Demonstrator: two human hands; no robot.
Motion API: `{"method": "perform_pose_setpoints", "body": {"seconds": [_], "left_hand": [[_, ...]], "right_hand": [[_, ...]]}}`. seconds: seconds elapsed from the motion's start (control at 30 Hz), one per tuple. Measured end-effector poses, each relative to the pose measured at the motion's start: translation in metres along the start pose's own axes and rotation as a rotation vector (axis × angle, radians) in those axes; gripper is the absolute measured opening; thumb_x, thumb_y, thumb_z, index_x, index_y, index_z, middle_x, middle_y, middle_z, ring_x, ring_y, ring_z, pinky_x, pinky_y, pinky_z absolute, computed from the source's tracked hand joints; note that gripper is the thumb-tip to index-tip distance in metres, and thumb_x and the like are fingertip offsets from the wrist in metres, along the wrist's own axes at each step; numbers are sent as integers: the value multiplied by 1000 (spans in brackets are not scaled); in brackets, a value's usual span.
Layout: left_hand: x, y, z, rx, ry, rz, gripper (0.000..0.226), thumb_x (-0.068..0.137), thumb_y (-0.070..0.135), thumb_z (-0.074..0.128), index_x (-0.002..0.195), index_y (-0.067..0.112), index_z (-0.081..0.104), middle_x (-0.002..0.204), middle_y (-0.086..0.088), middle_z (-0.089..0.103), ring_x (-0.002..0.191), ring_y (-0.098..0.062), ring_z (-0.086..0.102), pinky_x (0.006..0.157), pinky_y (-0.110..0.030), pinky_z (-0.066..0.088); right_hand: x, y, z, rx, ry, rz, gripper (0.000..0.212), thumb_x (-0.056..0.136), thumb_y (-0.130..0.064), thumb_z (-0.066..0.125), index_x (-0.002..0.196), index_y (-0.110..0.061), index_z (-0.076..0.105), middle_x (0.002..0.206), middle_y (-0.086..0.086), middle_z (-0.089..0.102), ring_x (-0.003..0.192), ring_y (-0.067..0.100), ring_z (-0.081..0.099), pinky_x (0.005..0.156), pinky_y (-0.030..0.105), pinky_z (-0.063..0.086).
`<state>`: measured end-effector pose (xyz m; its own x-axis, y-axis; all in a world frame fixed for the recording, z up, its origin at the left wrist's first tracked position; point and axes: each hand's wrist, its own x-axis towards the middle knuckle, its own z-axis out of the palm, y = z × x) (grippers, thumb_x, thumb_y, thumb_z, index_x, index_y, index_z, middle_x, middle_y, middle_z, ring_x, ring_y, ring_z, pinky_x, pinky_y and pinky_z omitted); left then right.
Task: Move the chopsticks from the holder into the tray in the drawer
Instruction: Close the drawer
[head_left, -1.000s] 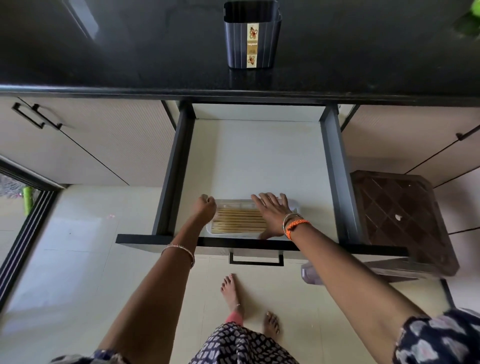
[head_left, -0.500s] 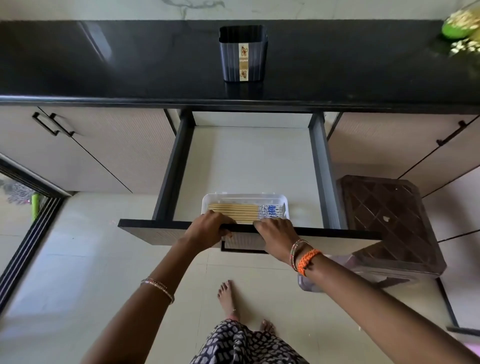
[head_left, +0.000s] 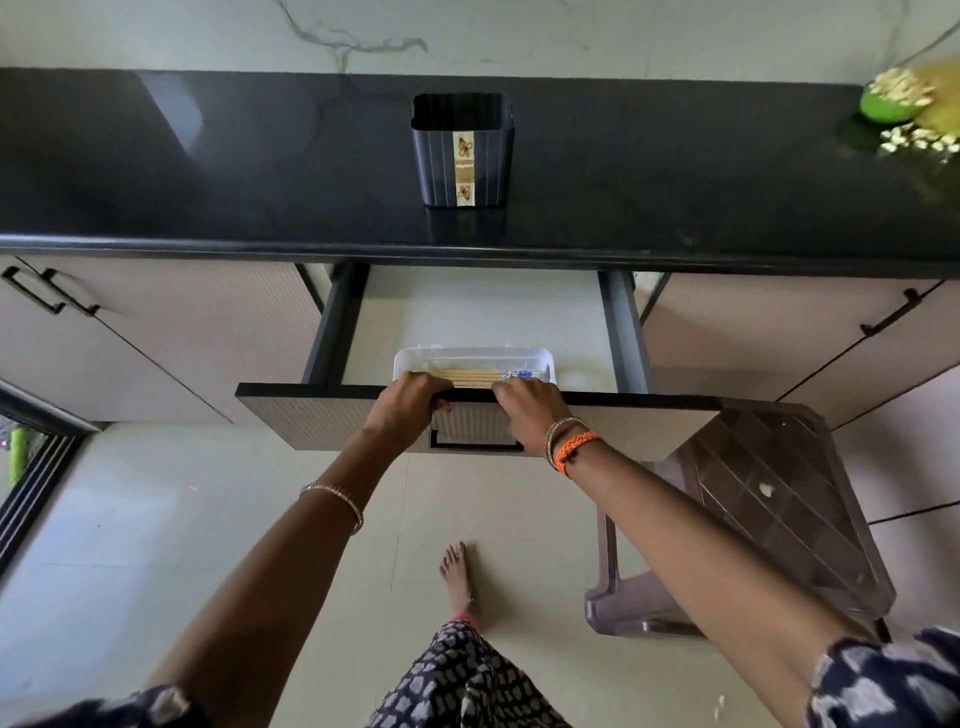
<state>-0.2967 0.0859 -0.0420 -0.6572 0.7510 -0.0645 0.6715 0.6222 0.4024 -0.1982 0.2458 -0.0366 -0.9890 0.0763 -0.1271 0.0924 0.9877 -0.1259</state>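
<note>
Chopsticks (head_left: 470, 375) inside drawer tray (head_left: 475, 357)

Both hands (head_left: 410, 402) (head_left: 530, 410) curl over the drawer front (head_left: 322, 421); chopsticks (head_left: 470, 376) fill the tray (head_left: 472, 356).

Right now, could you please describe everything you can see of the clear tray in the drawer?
The tray is a shallow rectangle of clear, whitish plastic with rounded corners and a raised rim. It sits flat on the pale drawer floor, against the drawer front, long side across. Inside, chopsticks lie side by side, pale wood with blue-patterned ends toward the right. The left hand and right hand grip the drawer front just before it, hiding its near edge.
</note>
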Motion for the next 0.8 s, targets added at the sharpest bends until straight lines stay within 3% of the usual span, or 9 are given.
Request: {"method": "perform_pose_setpoints", "body": {"seconds": [0.07,0.13,0.23,0.33,0.4,0.47,0.53,0.67,0.8], "left_hand": [[25,-8,-3,-43,64,-18,32,85,14,62,116,7,61,118,-14,62,103,-33,61,84,-41,53],[52,-16,-6,-52,126,-45,53,83,16,64,133,9,46,137,-16,46,122,-32,49,95,-43,50],[88,-24,-14,24,182,-72,77,84,19,63,147,16,18,155,-16,17,142,-34,20,109,-47,33],[125,-34,-25,134,213,-43,81,86,26,61,148,15,10,157,-14,13,145,-31,10,117,-44,13],[145,-41,-30,202,218,-31,81,87,28,59,148,14,8,157,-13,14,146,-29,9,118,-43,3],[159,-48,-33,256,204,-42,80,87,30,58,148,14,9,157,-12,15,146,-28,11,118,-46,0],[166,-53,-34,277,189,-53,79,87,31,58,148,14,11,157,-12,14,146,-28,11,117,-49,0],[169,-58,-31,290,196,-43,77,88,31,57,148,14,11,157,-12,15,146,-28,11,117,-47,-1],[166,-55,-29,285,204,-55,75,90,33,53,148,14,9,158,-12,12,146,-28,9,116,-44,-4]], "right_hand": [[23,14,-3,-17,44,5,33,76,8,49,106,-2,57,105,15,61,99,34,60,72,38,48],[49,30,-8,-90,159,16,43,75,3,54,117,-4,53,115,15,58,110,31,53,86,40,48],[88,50,-19,-225,247,104,65,79,-9,60,139,-2,37,140,19,44,133,35,38,115,47,28],[128,69,-27,-308,188,182,79,87,-25,61,148,3,19,153,22,28,143,36,25,120,46,15],[147,74,-31,-345,178,217,74,84,-21,64,145,1,29,145,23,39,134,37,39,117,46,27],[162,74,-37,-421,232,236,54,69,-10,72,120,-6,53,111,14,59,99,30,57,94,41,48],[171,77,-39,-437,317,208,39,61,-2,74,95,-12,56,87,8,57,77,24,54,74,37,50],[176,84,-32,-429,425,181,30,66,4,66,86,-13,51,79,7,53,70,24,51,69,38,49],[175,81,-33,-356,394,195,30,66,-2,70,91,-12,56,83,9,56,74,25,54,73,39,50]]}}
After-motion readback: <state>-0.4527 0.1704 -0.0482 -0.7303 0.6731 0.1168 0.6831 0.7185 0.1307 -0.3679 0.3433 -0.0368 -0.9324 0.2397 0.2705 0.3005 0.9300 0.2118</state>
